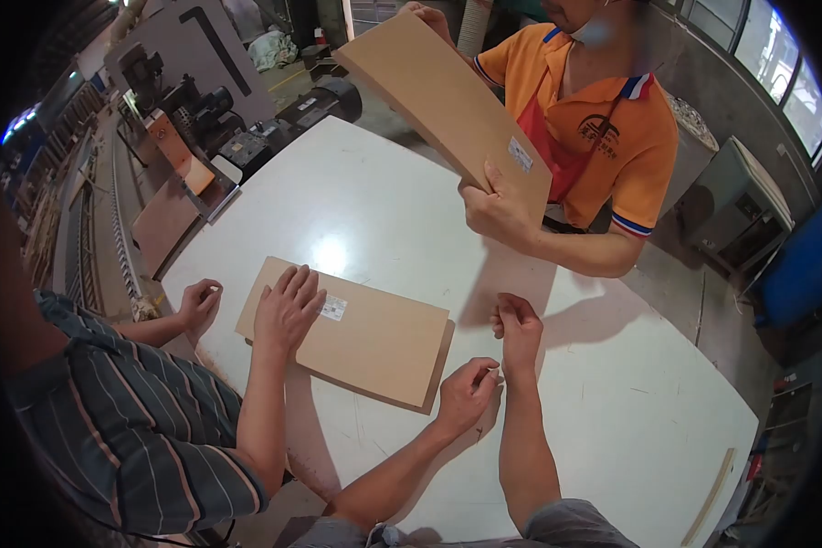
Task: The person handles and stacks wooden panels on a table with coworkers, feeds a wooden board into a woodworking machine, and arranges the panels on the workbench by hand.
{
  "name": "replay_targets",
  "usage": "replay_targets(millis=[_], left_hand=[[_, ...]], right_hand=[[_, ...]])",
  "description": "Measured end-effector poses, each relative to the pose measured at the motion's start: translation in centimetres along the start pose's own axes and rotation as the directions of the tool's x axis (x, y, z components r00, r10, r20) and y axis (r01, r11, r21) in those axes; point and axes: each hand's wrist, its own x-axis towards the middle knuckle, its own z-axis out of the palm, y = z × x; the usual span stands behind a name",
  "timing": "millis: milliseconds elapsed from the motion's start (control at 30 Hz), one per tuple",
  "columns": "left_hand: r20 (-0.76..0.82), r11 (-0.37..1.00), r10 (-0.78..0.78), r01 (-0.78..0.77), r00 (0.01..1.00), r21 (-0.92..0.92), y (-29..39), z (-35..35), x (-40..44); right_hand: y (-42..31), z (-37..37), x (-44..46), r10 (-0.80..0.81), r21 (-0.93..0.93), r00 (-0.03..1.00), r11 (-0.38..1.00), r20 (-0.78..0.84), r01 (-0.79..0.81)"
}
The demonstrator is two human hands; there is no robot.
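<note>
My left hand (468,397) is loosely curled just above the white table, right of a flat brown board (374,338) with a label. Its fingers are drawn together, and whatever may be inside them is hidden. Slightly farther out, my right hand (519,331) is also closed, with its fingers bent in toward the left; the inside of that grip cannot be seen. Neither hand touches the board. A co-worker's hand (288,306) lies flat on top of it, beside the white label (332,308). What looks like another layer shows along the board's lower edge.
Across the table (612,393), a person in an orange shirt (630,155) holds up a second brown board (438,96), tilted. A co-worker in a striped shirt (146,429) stands at left. Machinery (237,137) adjoins the table's far left. A thin strip (709,498) lies at the right edge.
</note>
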Motion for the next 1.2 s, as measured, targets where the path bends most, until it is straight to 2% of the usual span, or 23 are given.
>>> replay_targets(millis=[1200], left_hand=[[0.044,0.999,-0.044,0.043,0.998,0.012,-0.1,-0.2,-0.1]], right_hand=[[1.2,-0.4,0.5,-0.011,0.022,1.000,1.000,-0.008,0.011]])
